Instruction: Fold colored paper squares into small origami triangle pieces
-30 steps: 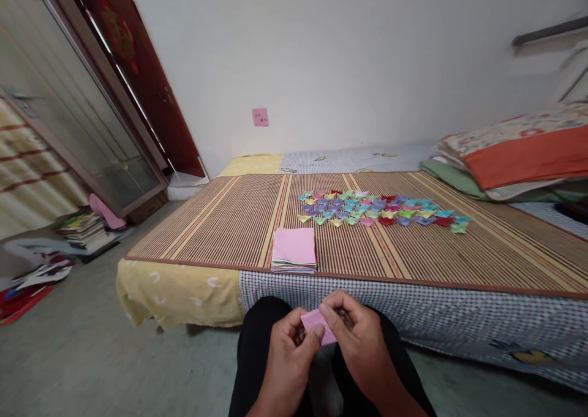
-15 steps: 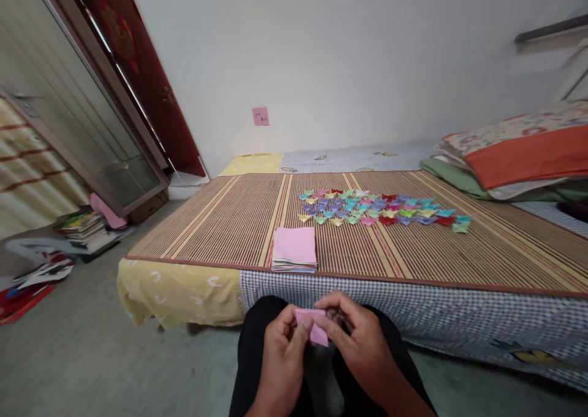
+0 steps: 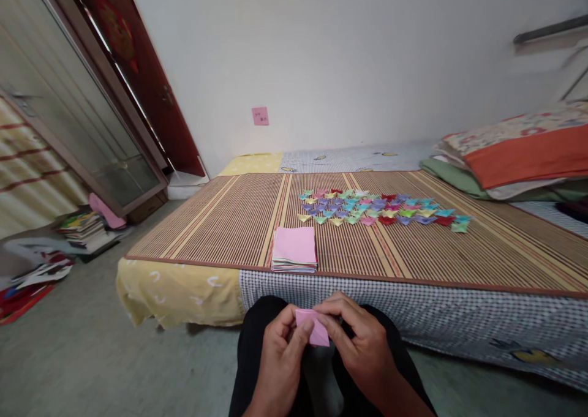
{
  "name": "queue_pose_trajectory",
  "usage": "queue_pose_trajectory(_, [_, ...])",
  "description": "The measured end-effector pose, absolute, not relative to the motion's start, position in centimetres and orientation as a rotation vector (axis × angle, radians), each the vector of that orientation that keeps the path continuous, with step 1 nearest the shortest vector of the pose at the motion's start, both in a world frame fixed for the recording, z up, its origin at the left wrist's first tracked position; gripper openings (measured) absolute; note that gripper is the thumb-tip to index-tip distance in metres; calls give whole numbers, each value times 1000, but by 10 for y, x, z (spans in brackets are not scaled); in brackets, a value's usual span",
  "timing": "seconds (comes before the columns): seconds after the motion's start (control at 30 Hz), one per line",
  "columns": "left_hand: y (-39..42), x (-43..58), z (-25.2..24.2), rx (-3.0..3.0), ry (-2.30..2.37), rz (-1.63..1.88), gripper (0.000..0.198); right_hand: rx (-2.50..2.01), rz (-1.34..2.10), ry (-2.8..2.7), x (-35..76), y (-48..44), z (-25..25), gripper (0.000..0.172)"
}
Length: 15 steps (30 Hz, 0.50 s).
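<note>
A small folded square of pink paper is held over my lap, with crease lines showing on its face. My left hand pinches its left side, thumb on top and fingers behind. On the other side, my right hand grips the upper right edge between thumb and fingers. A stack of square coloured paper, pink on top, lies on the mat just beyond my hands. Farther back to the right, several small folded paper pieces in many colours sit in rows.
A striped woven mat covers the bed, over a checked sheet. Folded bedding lies at the far right. At left on the floor stand piled books. A pink note is stuck on the wall.
My right fingers have shifted slightly left along the top edge of the pink paper, and the right thumb has moved off its face toward the right. The left hand stays nearly still.
</note>
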State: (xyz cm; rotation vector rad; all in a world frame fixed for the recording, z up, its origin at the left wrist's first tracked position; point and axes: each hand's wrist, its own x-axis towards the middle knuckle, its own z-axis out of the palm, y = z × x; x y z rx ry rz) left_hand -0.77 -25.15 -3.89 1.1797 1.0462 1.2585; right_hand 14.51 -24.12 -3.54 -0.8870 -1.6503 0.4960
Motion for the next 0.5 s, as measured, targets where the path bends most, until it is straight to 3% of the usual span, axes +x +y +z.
queue_pose_trajectory(0.5, [-254, -14, -45, 1544, 1273, 1285, 40, -1043, 647, -1723, 141, -242, -41, 19])
